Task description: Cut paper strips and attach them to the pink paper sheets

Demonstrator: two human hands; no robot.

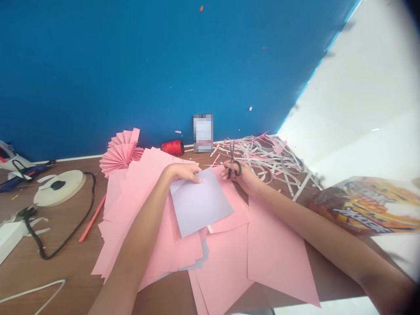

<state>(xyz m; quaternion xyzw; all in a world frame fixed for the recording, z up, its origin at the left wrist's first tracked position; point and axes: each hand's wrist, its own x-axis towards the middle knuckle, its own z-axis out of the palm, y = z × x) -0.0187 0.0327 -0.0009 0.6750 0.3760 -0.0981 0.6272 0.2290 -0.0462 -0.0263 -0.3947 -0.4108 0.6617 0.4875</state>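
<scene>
My left hand (186, 171) grips a pale lavender sheet of paper (201, 205) by its upper left edge, thumb on top. In my right hand (239, 175) is a pair of black scissors (234, 166), fingers through the handles and blades pointing up toward the wall. The right fingertips are close to the sheet's upper right corner; whether they touch it I cannot tell. Beneath the sheet and both hands spread many overlapping pink paper sheets (223, 267), some fanned out on the left.
Pleated pink paper fans (118, 153), a red thread spool (173, 148) and a propped phone (203, 133) stand by the blue wall. Paper strips (269, 159) pile at back right beside a plastic packet (367, 205). Leftward lie a tape roll (59, 188), black cable (70, 240) and red pen (92, 218).
</scene>
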